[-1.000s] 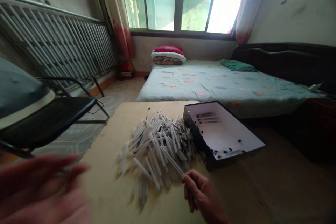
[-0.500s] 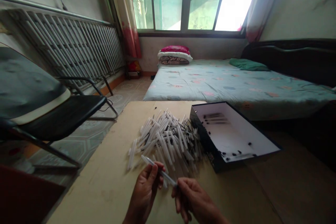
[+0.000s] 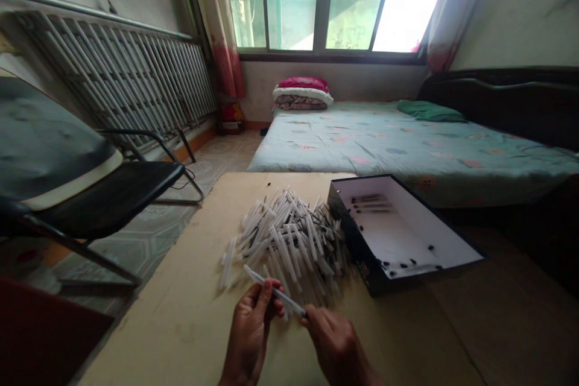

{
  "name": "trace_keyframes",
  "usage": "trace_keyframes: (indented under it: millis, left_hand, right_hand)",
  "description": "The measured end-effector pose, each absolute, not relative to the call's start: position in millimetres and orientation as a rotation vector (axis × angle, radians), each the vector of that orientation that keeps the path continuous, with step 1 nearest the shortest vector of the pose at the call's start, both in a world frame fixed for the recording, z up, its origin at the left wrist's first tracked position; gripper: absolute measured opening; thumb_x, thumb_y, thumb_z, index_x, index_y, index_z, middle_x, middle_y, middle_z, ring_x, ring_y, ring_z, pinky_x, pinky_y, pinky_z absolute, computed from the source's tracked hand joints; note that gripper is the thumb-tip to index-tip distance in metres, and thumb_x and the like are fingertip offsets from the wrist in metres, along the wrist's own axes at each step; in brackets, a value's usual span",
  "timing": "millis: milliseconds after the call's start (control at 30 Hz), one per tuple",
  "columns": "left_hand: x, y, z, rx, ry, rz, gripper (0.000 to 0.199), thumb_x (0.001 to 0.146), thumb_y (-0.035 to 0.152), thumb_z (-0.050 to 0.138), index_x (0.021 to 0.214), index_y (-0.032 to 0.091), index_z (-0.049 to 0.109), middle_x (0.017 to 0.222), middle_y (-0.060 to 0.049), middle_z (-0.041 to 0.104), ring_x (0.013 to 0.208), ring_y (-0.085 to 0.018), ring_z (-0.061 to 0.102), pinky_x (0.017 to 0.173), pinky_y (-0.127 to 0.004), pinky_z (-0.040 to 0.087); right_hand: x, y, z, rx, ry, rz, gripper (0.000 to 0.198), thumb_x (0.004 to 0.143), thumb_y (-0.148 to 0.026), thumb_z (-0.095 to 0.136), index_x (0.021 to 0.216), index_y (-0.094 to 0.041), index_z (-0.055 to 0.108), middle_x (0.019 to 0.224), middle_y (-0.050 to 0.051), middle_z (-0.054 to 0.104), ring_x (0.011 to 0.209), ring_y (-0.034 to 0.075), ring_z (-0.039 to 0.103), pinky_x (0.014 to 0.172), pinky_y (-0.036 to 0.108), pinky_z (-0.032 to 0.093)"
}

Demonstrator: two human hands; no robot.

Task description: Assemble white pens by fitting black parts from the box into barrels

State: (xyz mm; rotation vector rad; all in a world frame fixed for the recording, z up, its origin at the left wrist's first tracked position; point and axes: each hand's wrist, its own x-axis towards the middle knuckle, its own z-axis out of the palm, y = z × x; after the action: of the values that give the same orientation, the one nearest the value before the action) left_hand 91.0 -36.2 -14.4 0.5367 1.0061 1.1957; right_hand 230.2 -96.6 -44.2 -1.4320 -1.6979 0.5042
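Near the front of the table, a slim translucent pen slants down to the right between my two hands. My left hand pinches its barrel between thumb and fingers, with the upper end sticking out past them. At the lower end, my right hand has its fingers closed round the tip, hiding what is there. Just beyond lies a heaped pile of translucent pen barrels, mixed with darker thin pieces. To the right stands an open box with white inside, holding a few pens and several small black caps.
The pale table bears the pile and the box, with a small black piece near its far edge. A black folding chair stands at the left. A bed lies beyond the table, below a window.
My right hand has turned and its fingers have curled in more tightly at the pen's lower end. My left hand keeps its pinch on the barrel.
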Motion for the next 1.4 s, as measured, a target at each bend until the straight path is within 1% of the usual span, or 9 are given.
trace_keyframes:
  millis: [67,167,300,533,733,967,1100,1300,1400]
  left_hand:
    - [91.4,-37.0,-12.3,0.513,1.007,1.21,0.028,0.054,0.033,0.079,0.069,0.013,0.068,0.057,0.001,0.063,0.044,-0.007,0.054,0.043,-0.016,0.046]
    - [89.4,-37.9,-11.1,0.543,1.023,1.205,0.026,0.057,0.033,0.077,0.072,0.013,0.068,0.059,0.0,0.064,0.045,-0.007,0.055,0.044,-0.016,0.047]
    - [86.0,-37.8,-15.4,0.609,1.026,1.176,0.025,0.059,0.034,0.076,0.071,0.013,0.068,0.057,0.0,0.064,0.046,-0.007,0.055,0.046,-0.016,0.047]
    - [88.4,-38.3,-17.8,0.476,1.047,1.206,0.03,0.05,0.032,0.081,0.069,0.013,0.068,0.054,0.001,0.063,0.043,-0.007,0.055,0.043,-0.016,0.048]
    - [87.9,-39.4,-19.6,0.47,1.06,1.217,0.03,0.05,0.03,0.081,0.071,0.012,0.068,0.056,0.001,0.064,0.044,-0.007,0.057,0.044,-0.016,0.049]
    - [88.2,-40.8,-24.0,0.489,1.057,1.207,0.028,0.054,0.03,0.079,0.072,0.012,0.068,0.054,0.0,0.064,0.045,-0.008,0.057,0.045,-0.016,0.05]
    - [88.6,-41.2,-24.4,0.517,1.066,1.212,0.028,0.055,0.03,0.078,0.073,0.011,0.068,0.059,0.0,0.065,0.047,-0.008,0.058,0.047,-0.018,0.051]
    - [89.0,-38.4,-29.1,0.53,1.074,1.196,0.03,0.055,0.033,0.078,0.073,0.011,0.068,0.053,0.0,0.064,0.045,-0.009,0.057,0.046,-0.018,0.05]
    - [89.3,-39.8,-31.5,0.54,1.063,1.196,0.028,0.057,0.032,0.077,0.073,0.011,0.068,0.055,0.0,0.064,0.046,-0.009,0.057,0.047,-0.019,0.05]
  right_hand:
    - [227.2,-96.2,-44.5,-1.423,-1.59,0.615,0.034,0.09,-0.039,0.039,0.086,-0.017,0.064,0.065,0.007,0.063,0.049,0.013,0.057,0.047,0.023,0.042]
    - [220.8,-94.2,-40.0,-1.393,-1.321,1.116,0.049,0.089,-0.053,0.029,0.076,-0.015,0.057,0.054,0.003,0.06,0.029,0.006,0.045,0.029,0.016,0.028]
    - [218.6,-93.1,-35.9,-1.308,-1.116,1.433,0.053,0.081,-0.063,0.036,0.066,-0.015,0.05,0.043,-0.004,0.05,0.025,0.003,0.036,0.026,0.013,0.022]
    - [223.9,-96.2,-33.1,-1.447,-1.436,0.728,0.029,0.083,-0.044,0.051,0.074,-0.018,0.061,0.061,0.003,0.06,0.049,0.012,0.055,0.051,0.022,0.043]
    - [220.3,-94.4,-35.2,-1.427,-1.253,1.2,0.05,0.089,-0.052,0.028,0.069,-0.015,0.054,0.047,0.0,0.056,0.027,0.004,0.039,0.028,0.015,0.023]
    - [219.4,-95.2,-40.8,-1.385,-1.173,1.109,0.034,0.082,-0.048,0.051,0.081,-0.014,0.054,0.06,0.0,0.058,0.04,0.006,0.05,0.037,0.015,0.036]
    - [219.0,-94.6,-43.3,-1.361,-1.099,1.288,0.046,0.088,-0.053,0.032,0.075,-0.013,0.052,0.051,0.0,0.058,0.028,0.004,0.043,0.027,0.013,0.023]
    - [219.3,-94.6,-40.3,-1.322,-1.033,1.261,0.038,0.079,-0.052,0.053,0.078,-0.014,0.05,0.06,-0.002,0.058,0.034,0.003,0.048,0.032,0.012,0.033]
    - [218.7,-94.1,-44.3,-1.298,-0.982,1.374,0.045,0.083,-0.056,0.041,0.078,-0.013,0.052,0.054,-0.001,0.059,0.028,0.003,0.044,0.026,0.011,0.025]
